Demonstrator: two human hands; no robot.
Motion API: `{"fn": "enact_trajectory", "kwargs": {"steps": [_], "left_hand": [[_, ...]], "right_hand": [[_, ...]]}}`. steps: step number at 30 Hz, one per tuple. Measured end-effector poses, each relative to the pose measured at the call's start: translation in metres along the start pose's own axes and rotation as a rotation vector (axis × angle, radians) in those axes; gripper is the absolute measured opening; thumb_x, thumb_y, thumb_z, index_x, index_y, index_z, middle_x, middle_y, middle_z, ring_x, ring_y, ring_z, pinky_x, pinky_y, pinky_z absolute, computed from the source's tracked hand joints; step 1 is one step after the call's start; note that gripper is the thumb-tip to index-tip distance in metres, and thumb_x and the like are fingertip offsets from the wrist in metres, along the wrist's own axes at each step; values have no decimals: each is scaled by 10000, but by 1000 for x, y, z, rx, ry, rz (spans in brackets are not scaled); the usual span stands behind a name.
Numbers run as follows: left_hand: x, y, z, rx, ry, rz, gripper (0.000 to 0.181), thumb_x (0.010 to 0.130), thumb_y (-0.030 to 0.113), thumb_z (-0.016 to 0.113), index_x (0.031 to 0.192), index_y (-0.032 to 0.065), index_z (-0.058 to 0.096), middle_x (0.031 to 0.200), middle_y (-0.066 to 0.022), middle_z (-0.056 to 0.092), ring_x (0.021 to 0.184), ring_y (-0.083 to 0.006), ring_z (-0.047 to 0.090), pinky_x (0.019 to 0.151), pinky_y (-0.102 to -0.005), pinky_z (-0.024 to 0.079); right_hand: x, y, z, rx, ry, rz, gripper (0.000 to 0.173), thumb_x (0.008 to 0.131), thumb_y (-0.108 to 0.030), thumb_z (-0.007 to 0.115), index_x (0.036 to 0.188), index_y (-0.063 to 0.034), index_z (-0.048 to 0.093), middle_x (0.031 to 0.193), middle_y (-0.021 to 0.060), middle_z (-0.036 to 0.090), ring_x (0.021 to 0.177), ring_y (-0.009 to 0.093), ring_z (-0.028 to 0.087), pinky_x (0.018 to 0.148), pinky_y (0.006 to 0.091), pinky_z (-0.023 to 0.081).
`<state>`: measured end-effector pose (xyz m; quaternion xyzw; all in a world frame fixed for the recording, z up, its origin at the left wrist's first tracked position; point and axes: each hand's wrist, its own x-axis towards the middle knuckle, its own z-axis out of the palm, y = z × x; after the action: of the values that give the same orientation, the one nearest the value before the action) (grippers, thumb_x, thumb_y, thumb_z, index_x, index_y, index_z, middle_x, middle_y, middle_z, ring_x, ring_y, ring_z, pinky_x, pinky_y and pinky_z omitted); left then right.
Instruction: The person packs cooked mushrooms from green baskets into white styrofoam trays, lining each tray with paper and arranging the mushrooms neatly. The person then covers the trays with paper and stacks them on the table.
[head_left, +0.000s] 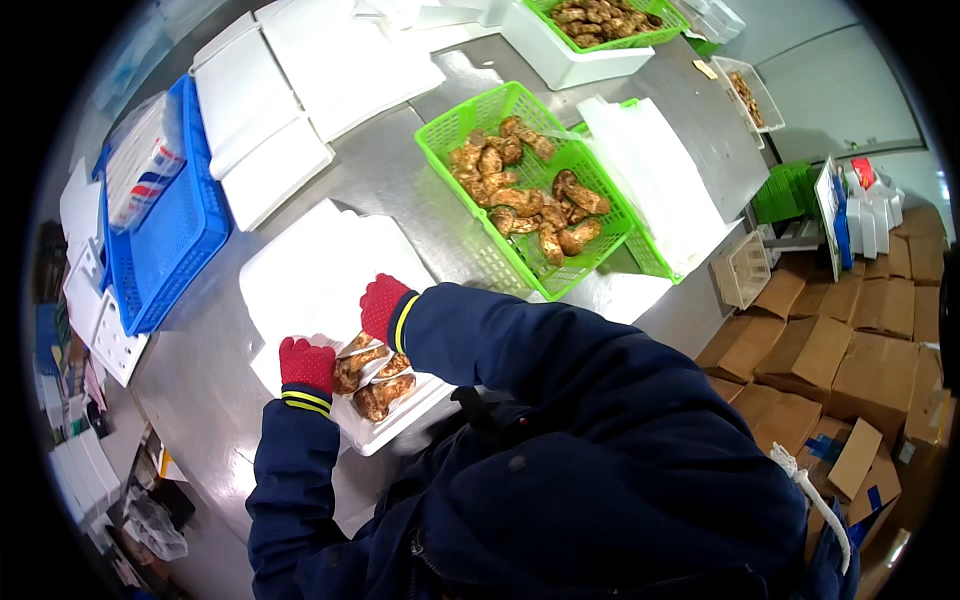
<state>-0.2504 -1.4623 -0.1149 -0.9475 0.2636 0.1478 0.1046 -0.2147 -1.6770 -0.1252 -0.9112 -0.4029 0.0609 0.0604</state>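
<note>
Brown mushrooms (385, 397) lie in a white foam box (373, 439) close to my body, with thin white sheeting between some of them. My left hand (307, 365), in a red dotted glove, is at the box's left side, beside the mushrooms. At their far side is my right hand (382, 306), gloved the same way, over the edge of the white sheeting (330, 262). The fingers of both hands are bent at the sheeting; whether they grip it cannot be made out. Beyond my right arm, a green plastic basket (510, 251) holds more mushrooms (517, 196).
A blue plastic basket (169, 262) with a packet stands left on the steel table (191, 375). White foam lids (255, 112) lie at the far left. White sheets (660, 172) cover another green basket. A foam box (562, 67) supports a mushroom basket. Cardboard boxes (870, 375) fill the right.
</note>
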Motion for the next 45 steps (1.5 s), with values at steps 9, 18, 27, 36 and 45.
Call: {"fn": "enact_trajectory", "kwargs": {"steps": [9,18,27,36,45], "left_hand": [[-35,1,-17,-241,210,-83,376,778,66,608,1146,118,555,1013,-73,614,1020,-265,560,1000,-462,348],[-23,18,6,-374,443,-65,423,723,-7,586,1128,113,573,1117,-72,611,1111,-273,535,1036,-488,309],[-43,4,-19,-581,759,-187,440,698,-95,496,1100,51,597,1104,-171,604,1075,-364,546,949,-462,413],[-69,-8,-7,-659,924,-408,357,745,-100,549,1065,44,618,1067,-162,621,1034,-346,572,882,-411,466],[-44,-15,-14,-647,1037,-417,313,744,-40,590,1037,62,631,1048,-143,632,1029,-349,575,884,-427,463]], "right_hand": [[-127,104,-59,337,486,513,251,811,-119,532,1035,-60,629,955,152,649,897,342,613,790,428,492],[-136,268,-20,235,-409,930,401,821,-198,560,1208,-94,565,1128,169,620,1038,349,594,903,429,464],[-141,273,-27,-159,-503,549,261,734,-236,668,935,-72,698,921,222,641,926,386,619,797,461,507],[-144,185,-159,269,228,454,398,771,-41,643,1163,-82,584,969,118,578,895,243,613,769,315,495],[19,21,-42,1307,28,445,329,805,-173,689,1080,-4,626,790,114,680,729,163,651,684,265,515]]}}
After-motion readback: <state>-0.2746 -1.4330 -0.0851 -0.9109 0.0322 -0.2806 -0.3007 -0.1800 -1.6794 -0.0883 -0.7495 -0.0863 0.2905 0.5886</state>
